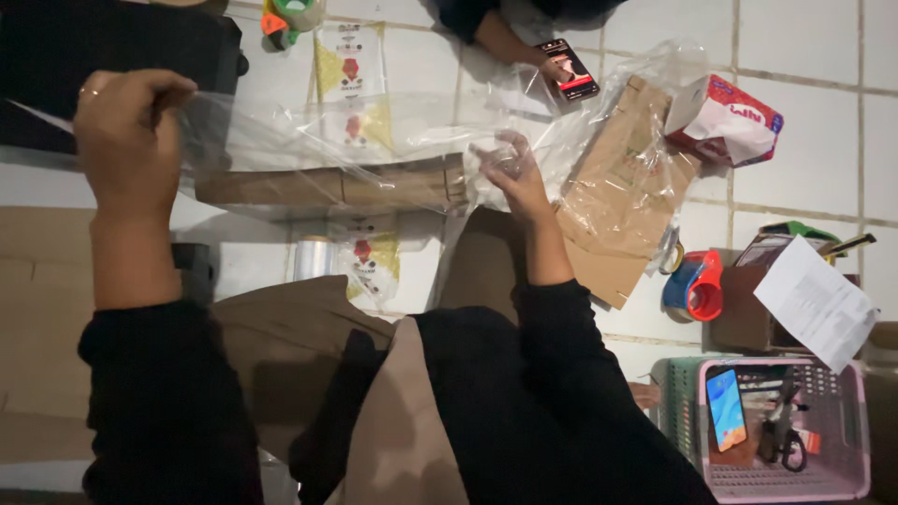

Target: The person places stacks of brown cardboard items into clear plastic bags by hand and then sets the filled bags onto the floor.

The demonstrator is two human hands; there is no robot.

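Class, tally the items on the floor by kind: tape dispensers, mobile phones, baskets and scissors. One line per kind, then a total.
Tape dispensers: 2, a red and blue one and a green and orange one
Mobile phones: 2, one in the pink basket, one under another person's hand
Baskets: 1, pink
Scissors: 1 pair
Total: 6

One head-worn camera looks steeply down, close over the lap.

White tiled floor (804, 187) carries flattened cardboard (622, 192), tape dispenser (694, 285), pink basket (847, 421).
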